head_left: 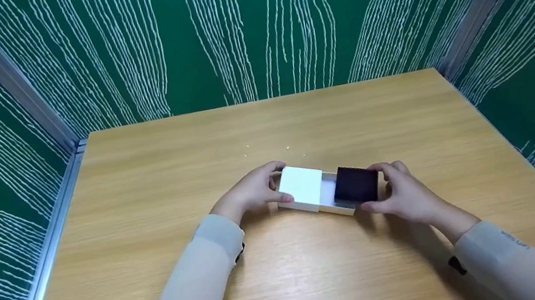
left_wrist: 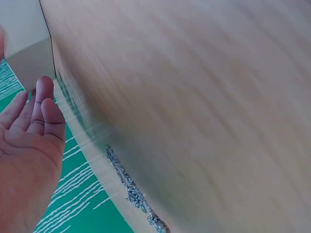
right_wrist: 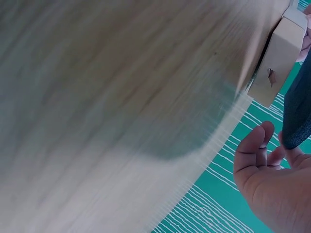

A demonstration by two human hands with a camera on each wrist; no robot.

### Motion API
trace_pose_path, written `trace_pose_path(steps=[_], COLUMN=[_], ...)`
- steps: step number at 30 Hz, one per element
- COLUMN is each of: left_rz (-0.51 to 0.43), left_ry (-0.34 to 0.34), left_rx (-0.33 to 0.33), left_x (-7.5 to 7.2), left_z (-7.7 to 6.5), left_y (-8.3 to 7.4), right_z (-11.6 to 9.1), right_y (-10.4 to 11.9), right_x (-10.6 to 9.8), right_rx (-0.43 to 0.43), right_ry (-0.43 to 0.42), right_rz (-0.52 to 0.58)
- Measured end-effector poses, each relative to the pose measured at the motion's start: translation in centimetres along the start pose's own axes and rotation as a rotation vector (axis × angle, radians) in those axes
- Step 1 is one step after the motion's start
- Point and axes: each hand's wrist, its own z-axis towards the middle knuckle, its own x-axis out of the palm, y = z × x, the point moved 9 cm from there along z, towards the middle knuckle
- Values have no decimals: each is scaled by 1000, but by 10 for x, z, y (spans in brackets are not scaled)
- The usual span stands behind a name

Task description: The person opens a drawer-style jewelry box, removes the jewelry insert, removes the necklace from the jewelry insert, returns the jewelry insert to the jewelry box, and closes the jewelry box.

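A white box [head_left: 300, 185] lies on the table with its sliding tray [head_left: 329, 193] drawn partly out to the right. My left hand [head_left: 254, 189] grips the box's left end, thumb on the near side and fingers at the far side. In the left wrist view the box [left_wrist: 31, 60] shows just past the fingertips. My right hand [head_left: 408, 197] holds a dark, square, flat-topped piece [head_left: 356, 184] between thumb and fingers, over the tray's right end. The right wrist view shows that piece [right_wrist: 297, 109] tilted, with a grainy surface, beside the tray's end, which has a small tear [right_wrist: 271, 77].
The wooden table [head_left: 289, 277] carries a few small pale specks [head_left: 288, 147] beyond the box. Green panels [head_left: 362, 3] with white wavy lines stand at the back and both sides, joined by metal posts [head_left: 9, 68].
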Motion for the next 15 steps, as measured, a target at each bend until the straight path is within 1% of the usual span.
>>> trace_pose_path(steps=[4,9,15], left_rz=[7,14,21], left_ry=[-2,2,7], left_rx=[-29,-47,-24], left_x=[0,-2,0], left_z=[-1,-2,0], left_y=[0,-2,-3], right_z=[1,3,6], right_y=[-1,-2,-2], right_x=[1,5,8], right_rx=[-3,4,2], right_ry=[7,33,51], right_rz=[-9,-12,-18])
